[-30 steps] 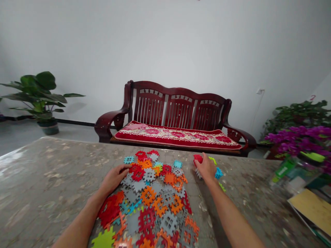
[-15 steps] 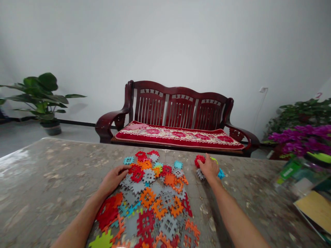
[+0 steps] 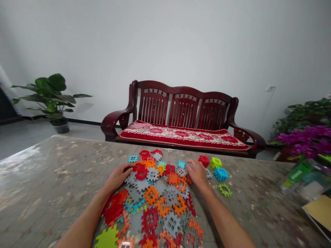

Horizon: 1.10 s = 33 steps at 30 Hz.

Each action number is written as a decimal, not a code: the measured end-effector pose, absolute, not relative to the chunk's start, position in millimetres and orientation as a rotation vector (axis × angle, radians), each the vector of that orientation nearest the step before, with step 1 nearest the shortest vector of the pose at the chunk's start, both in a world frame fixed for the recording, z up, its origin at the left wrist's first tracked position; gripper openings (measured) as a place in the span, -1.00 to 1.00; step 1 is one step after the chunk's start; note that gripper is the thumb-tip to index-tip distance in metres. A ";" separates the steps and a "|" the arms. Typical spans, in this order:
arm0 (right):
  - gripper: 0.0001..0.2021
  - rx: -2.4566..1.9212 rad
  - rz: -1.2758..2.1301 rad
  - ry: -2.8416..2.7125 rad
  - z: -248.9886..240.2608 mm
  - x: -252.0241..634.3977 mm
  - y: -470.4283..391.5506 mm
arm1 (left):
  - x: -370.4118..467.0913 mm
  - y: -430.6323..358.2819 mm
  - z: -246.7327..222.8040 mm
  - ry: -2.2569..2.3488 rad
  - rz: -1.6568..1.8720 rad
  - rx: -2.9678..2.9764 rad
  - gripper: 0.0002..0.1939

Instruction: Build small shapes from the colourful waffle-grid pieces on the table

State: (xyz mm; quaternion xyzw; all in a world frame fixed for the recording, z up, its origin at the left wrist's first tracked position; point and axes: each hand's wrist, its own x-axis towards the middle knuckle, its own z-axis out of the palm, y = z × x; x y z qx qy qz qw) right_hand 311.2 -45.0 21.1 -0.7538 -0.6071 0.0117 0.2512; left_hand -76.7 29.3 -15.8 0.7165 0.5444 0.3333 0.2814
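L hand (image 3: 119,177) loosely curled, fingertips at red tile (image 3: 138,170), R hand (image 3: 198,174) w/ fingers bent nr gray tile (image 3: 181,172), can't tell if either pinches; tile pile (image 3: 173,178) on table (image 3: 77,165) btwn forearms, prob light, stiff plastic, slightly slick, best held by notched edges.

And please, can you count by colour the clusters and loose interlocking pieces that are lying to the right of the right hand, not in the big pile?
Red cluster: 1
Lime-green cluster and lime-green frame piece: 2
Blue cluster: 1
Grey item, partly hidden by the right hand: 1
Total: 5
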 end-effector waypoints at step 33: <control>-0.59 -1.455 0.508 -0.981 -38.4 302.4 -56.4 | -48.0 60.7 31.4 1.332 0.545 2.271 -0.38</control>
